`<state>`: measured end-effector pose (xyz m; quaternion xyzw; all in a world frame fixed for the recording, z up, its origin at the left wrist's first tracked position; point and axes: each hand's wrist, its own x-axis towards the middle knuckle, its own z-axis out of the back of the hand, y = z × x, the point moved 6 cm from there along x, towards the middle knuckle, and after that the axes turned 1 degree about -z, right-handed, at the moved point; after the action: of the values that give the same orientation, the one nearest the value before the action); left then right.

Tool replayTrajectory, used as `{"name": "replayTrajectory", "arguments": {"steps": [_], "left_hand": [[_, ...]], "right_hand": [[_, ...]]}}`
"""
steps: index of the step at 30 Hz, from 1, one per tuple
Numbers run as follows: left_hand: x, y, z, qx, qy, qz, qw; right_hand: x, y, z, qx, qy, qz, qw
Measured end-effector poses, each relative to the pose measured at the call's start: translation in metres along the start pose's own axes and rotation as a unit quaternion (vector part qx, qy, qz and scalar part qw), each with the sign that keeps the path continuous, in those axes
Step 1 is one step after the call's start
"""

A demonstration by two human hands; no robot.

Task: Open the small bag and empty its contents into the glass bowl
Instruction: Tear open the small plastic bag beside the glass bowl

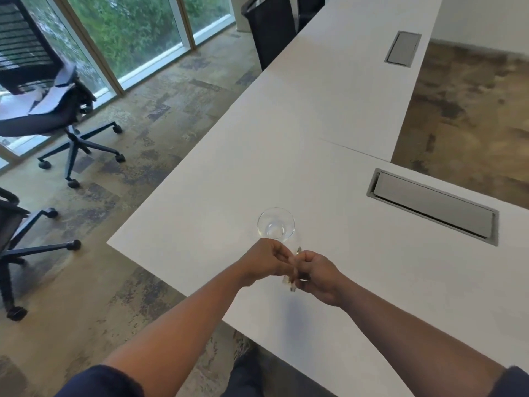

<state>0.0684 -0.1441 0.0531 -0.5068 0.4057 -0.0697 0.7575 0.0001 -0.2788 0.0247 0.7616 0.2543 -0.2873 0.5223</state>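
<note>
White tabletop (329, 116) in an office, patchy carpet, big windows on the far left. Count: one glass bowl (276, 224), two grey cable hatches, two office chairs on the left. Left hand (264, 260) and right hand (316, 277) meet just near of the bowl, fingers pinching a small clear bag (292, 260) that's blurry and mostly hidden.

tabletop (300, 133): white, long, with a seam seen across it.
cable hatches: a grey hatch (432, 206) is set flush near the right edge; a second hatch (403, 49) is seen farther off.
office chairs: a black chair (43, 110) with papers (48, 98) on its seat is placed by the windows (128, 32); part of another chair (17, 247) is seen at the left.
floor: mottled carpet (160, 116).
bin: a dark bin (270, 27) is stood at the tabletop's far end.
</note>
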Motion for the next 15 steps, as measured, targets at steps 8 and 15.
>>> {"name": "replayTrajectory", "arguments": {"steps": [8, 15], "left_hand": [[0.009, -0.010, -0.019, -0.054, -0.008, 0.025, 0.998], [0.011, -0.014, -0.037, -0.068, 0.036, 0.023, 0.997]], "right_hand": [[-0.015, 0.007, 0.024, 0.019, -0.012, 0.019, 1.000], [-0.022, 0.008, 0.038, 0.023, -0.055, 0.041, 0.997]]}}
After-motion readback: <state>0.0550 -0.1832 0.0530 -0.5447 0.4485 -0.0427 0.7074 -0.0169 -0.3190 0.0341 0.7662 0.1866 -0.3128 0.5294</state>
